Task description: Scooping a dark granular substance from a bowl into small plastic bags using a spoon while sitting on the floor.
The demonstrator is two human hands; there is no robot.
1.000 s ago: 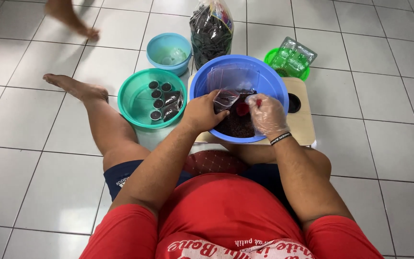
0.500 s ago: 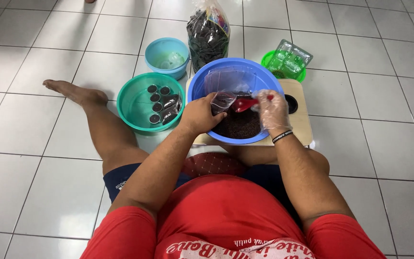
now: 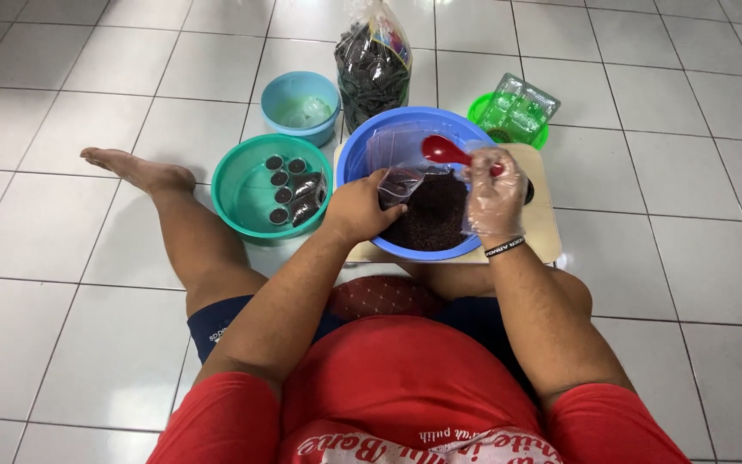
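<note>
Hands were over the blue basin, which sat on a pale board on the tiled floor. The left hand pinched a small clear plastic bag by its rim, holding the mouth up just above the dark granules heaped in the basin. The right hand, inside a thin clear glove, was closed around the handle of a red spoon, its bowl raised above the bag and pointing left.

That bag looked flimsy and light (it sagged and creased, so a grip at the rim seemed best for keeping the mouth spread). The granules looked loose and likely to spill; the spoon was stiff, best held well back on the handle.

Left of the basin sat a green bowl with small filled packets. Farther off stood a light blue bowl, a tall bag of dark contents and clear trays.
</note>
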